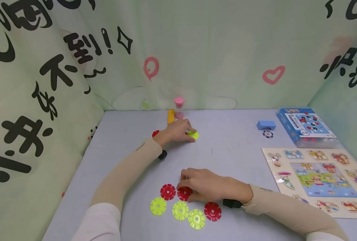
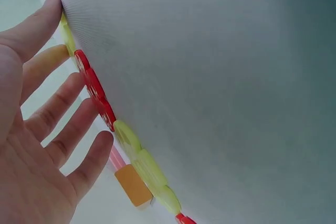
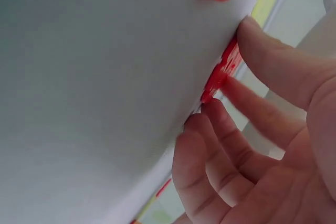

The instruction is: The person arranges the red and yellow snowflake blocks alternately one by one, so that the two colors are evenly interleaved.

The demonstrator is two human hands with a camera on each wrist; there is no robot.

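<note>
In the head view my left hand [image 1: 178, 130] is at the back of the table, thumb and index finger at opposite edges of a yellow-green notched plastic disc [image 1: 193, 135]. Its other fingers spread beside a row of discs in the left wrist view, red discs [image 2: 94, 87] then yellow-green discs [image 2: 147, 169]. From above, that hand hides most of this row; one red disc [image 1: 155, 133] peeks out. Nearer the front, my right hand [image 1: 207, 184] pinches a red notched disc [image 1: 184, 193] flat against the table, its thumb and index finger also visible around the red disc [image 3: 226, 69] in the right wrist view.
Around the right hand lie more red discs [image 1: 167, 191] and several yellow-green discs [image 1: 180, 210]. A pink-capped sand timer [image 1: 179, 107] and a yellow block [image 1: 170, 116] stand at the back. To the right are a blue block [image 1: 266, 125], a boxed game [image 1: 306, 125] and a picture board [image 1: 278, 179].
</note>
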